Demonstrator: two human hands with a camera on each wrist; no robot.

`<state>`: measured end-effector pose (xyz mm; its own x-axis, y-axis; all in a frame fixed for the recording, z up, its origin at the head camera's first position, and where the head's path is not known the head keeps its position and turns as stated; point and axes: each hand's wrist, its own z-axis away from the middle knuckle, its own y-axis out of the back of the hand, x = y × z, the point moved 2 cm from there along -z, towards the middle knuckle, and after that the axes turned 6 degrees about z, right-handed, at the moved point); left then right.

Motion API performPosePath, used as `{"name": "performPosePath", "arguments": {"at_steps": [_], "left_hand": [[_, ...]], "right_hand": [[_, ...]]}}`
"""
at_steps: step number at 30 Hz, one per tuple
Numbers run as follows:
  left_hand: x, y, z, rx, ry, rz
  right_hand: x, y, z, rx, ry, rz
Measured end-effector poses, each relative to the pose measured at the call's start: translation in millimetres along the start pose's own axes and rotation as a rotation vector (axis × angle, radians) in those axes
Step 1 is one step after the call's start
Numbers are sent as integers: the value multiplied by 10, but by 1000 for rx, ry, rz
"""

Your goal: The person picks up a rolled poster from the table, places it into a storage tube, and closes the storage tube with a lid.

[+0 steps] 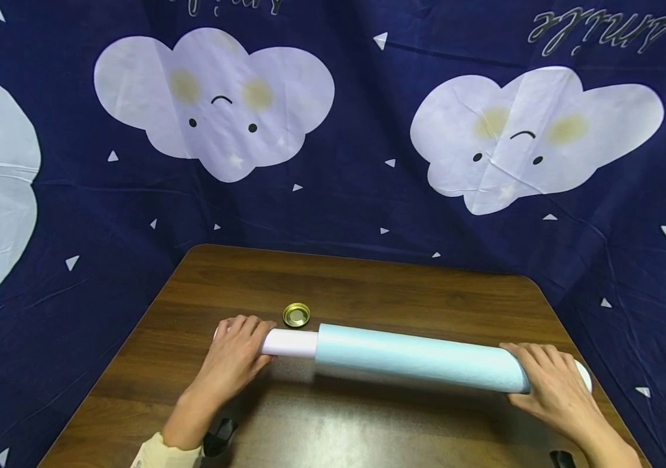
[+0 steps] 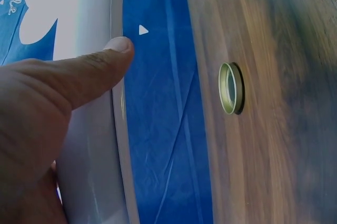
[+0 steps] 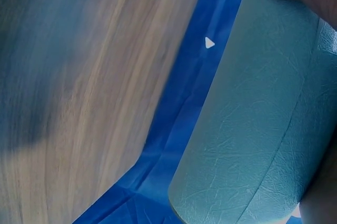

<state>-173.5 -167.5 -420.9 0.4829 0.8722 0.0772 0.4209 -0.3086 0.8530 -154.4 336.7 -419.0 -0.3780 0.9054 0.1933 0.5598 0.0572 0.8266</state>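
Observation:
A long light blue tube [image 1: 409, 356] with a crinkled surface and a lengthwise seam is held level above the table. From its left end sticks out a narrower white roll [image 1: 290, 343], whose lengthwise edge shows in the left wrist view. My left hand [image 1: 233, 361] grips the white roll near its left end, thumb [image 2: 100, 68] lying across it. Near the other end, my right hand [image 1: 555, 383] holds the blue tube from above. A pale rounded end [image 1: 584, 376] shows beyond the right hand. The palm-side grip of both hands is partly hidden.
A small gold round lid [image 1: 296, 315] lies hollow side up on the brown wooden table [image 1: 368, 279], just behind the white roll. Dark blue cloth [image 1: 362, 195] with cloud prints hangs behind the table's far edge. Dark straps [image 1: 219, 437] sit by the wrists.

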Motion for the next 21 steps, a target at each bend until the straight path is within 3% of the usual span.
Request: {"name": "performPosePath", "arguments": {"at_steps": [21], "left_hand": [[158, -75, -78, -21, -6, 18]], "right_hand": [[-65, -40, -45, -11, 7, -26]]}}
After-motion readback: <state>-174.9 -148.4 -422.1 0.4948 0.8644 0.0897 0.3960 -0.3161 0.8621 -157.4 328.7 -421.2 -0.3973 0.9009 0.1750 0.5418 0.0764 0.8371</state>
